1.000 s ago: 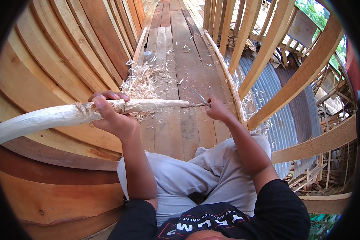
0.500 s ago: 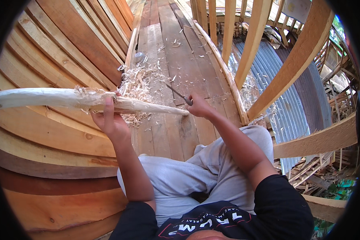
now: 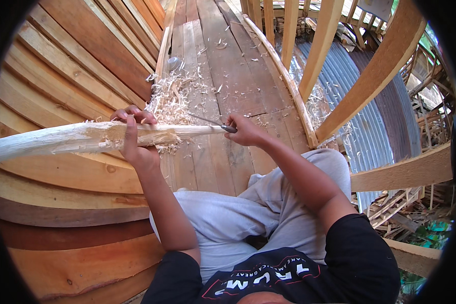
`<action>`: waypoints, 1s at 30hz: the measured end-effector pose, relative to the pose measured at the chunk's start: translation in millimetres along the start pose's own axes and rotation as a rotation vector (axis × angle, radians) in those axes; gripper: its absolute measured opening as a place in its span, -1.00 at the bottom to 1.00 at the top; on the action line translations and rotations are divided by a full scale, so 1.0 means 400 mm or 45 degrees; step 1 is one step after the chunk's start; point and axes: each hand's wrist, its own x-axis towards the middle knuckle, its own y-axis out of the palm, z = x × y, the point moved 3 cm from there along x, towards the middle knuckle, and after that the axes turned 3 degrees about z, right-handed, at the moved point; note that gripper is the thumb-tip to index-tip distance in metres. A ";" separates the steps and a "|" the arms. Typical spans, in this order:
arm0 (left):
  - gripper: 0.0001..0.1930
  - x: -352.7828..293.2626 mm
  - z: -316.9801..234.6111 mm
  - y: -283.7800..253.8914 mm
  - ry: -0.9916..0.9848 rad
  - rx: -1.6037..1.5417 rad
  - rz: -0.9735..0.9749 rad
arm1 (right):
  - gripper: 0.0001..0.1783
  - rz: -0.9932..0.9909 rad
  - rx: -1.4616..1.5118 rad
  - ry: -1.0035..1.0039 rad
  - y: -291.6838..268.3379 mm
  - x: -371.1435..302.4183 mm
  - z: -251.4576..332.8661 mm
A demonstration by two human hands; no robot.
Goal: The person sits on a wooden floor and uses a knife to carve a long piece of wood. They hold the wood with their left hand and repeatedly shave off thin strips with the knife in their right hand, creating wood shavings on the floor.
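Note:
A long, pale, peeled wooden pole (image 3: 50, 139) lies across in front of me, running in from the left and tapering to a thin end near my right hand. My left hand (image 3: 141, 154) grips it from below, thumb upright on the near side and fingertips curled over the far side. Rough bark fibres and curls cling to the wood around that grip. Closed round a dark handle, my right hand (image 3: 247, 131) holds a knife (image 3: 206, 120) at the thin end. Its slim blade points left, over the pole's far side; whether it touches the wood I cannot tell.
Pale wood shavings (image 3: 173, 96) are heaped on the plank floor (image 3: 228, 76) beyond the pole, near a small silvery round object (image 3: 174, 62). Overlapping boards (image 3: 61, 180) form a wall on my left. Railing posts (image 3: 321, 53) stand on my right, with corrugated metal sheets (image 3: 362, 109) below.
The pole's thick left part has dropped and its thin end has risen. The knife has moved left and lies flatter, nearer the pole. More fingers of my left hand show over the wood.

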 end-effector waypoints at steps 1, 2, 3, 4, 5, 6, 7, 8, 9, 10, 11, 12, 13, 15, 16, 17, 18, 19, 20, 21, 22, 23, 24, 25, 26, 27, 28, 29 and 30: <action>-0.84 0.000 0.005 -0.006 -0.037 -0.001 -0.025 | -0.73 -0.024 -0.071 0.053 0.007 0.003 -0.013; -0.85 0.002 0.008 -0.007 -0.032 -0.062 0.049 | -0.73 -0.048 -0.143 0.105 0.011 0.006 -0.027; -0.85 0.003 0.005 -0.014 -0.022 -0.109 0.115 | -0.69 0.092 -0.087 0.252 0.017 0.003 -0.016; -0.86 0.003 0.004 -0.021 -0.013 -0.160 0.181 | -0.64 0.231 -0.032 0.400 0.011 -0.008 0.012; -0.86 0.003 0.002 -0.024 0.000 -0.159 0.166 | -0.58 0.370 0.021 0.548 0.014 -0.014 0.023; -0.86 0.004 0.006 -0.014 0.007 -0.169 0.157 | -0.53 0.298 0.052 0.584 0.015 -0.010 0.011; -0.86 0.004 0.010 -0.006 0.014 -0.179 0.148 | -0.47 0.225 0.083 0.620 0.019 -0.004 -0.004; -0.86 0.005 0.015 -0.001 0.011 -0.191 0.145 | -0.41 0.151 0.113 0.655 0.020 0.000 -0.015; -0.86 0.005 0.017 -0.001 0.010 -0.194 0.138 | -0.39 0.085 -0.002 0.573 0.020 0.001 0.006; -0.86 0.007 0.017 -0.004 0.015 -0.188 0.133 | -0.37 0.025 -0.114 0.481 0.022 -0.002 0.052; -0.86 0.006 0.016 -0.007 0.016 -0.163 0.092 | -0.34 -0.036 -0.223 0.387 0.025 -0.006 0.100; -0.86 0.003 0.014 -0.007 0.019 -0.138 0.051 | -0.35 -0.049 -0.220 0.351 0.037 -0.014 0.146; -0.85 0.001 0.016 -0.005 0.016 -0.124 0.009 | -0.36 -0.067 -0.222 0.323 0.046 -0.026 0.188; -0.84 -0.002 0.013 0.005 0.047 -0.069 -0.021 | -0.46 -0.086 -0.243 0.273 0.043 -0.033 0.225; -0.83 -0.005 0.012 0.011 0.058 -0.050 -0.035 | -0.45 -0.095 -0.288 0.254 0.045 -0.021 0.179; -0.82 -0.008 0.015 0.017 0.050 -0.068 -0.036 | -0.44 -0.111 -0.337 0.244 0.048 0.001 0.084; -0.81 -0.007 0.018 0.022 0.046 -0.081 -0.032 | -0.43 -0.127 -0.381 0.227 0.048 0.024 -0.001; -0.81 -0.004 0.022 0.028 0.046 -0.096 -0.024 | -0.45 -0.081 -0.432 0.259 0.045 0.042 -0.076; -0.81 -0.003 0.023 0.037 0.050 -0.092 -0.014 | -0.46 -0.032 -0.479 0.292 0.043 0.055 -0.144; -0.80 -0.005 0.023 0.047 0.059 -0.084 -0.005 | -0.48 0.020 -0.525 0.320 0.044 0.063 -0.176; -0.80 -0.006 0.017 0.042 0.081 -0.054 -0.006 | -0.50 0.024 -0.463 0.303 0.047 0.057 -0.105; -0.80 -0.009 0.011 0.033 0.089 -0.030 0.011 | -0.53 0.034 -0.399 0.285 0.037 0.028 0.040; -0.81 -0.009 0.011 0.033 0.092 -0.019 0.039 | -0.56 0.028 -0.338 0.276 0.027 0.010 0.137; -0.81 -0.008 0.014 0.037 0.090 -0.017 0.069 | -0.56 0.017 -0.269 0.286 0.029 0.011 0.169; -0.81 -0.004 0.016 0.038 0.095 -0.009 0.036 | -0.56 0.012 -0.198 0.302 0.034 0.011 0.190; -0.82 -0.003 0.014 0.038 0.096 0.003 0.000 | -0.56 0.012 -0.126 0.322 0.042 0.006 0.192; -0.82 -0.008 0.015 0.039 0.089 0.005 -0.040 | -0.55 0.024 -0.180 0.332 0.045 0.010 0.143; -0.82 -0.009 0.018 0.039 0.080 -0.018 -0.055 | -0.55 0.028 -0.238 0.333 0.043 0.031 0.054; -0.82 -0.006 0.021 0.035 0.073 -0.039 -0.069 | -0.54 0.031 -0.293 0.333 0.042 0.042 -0.009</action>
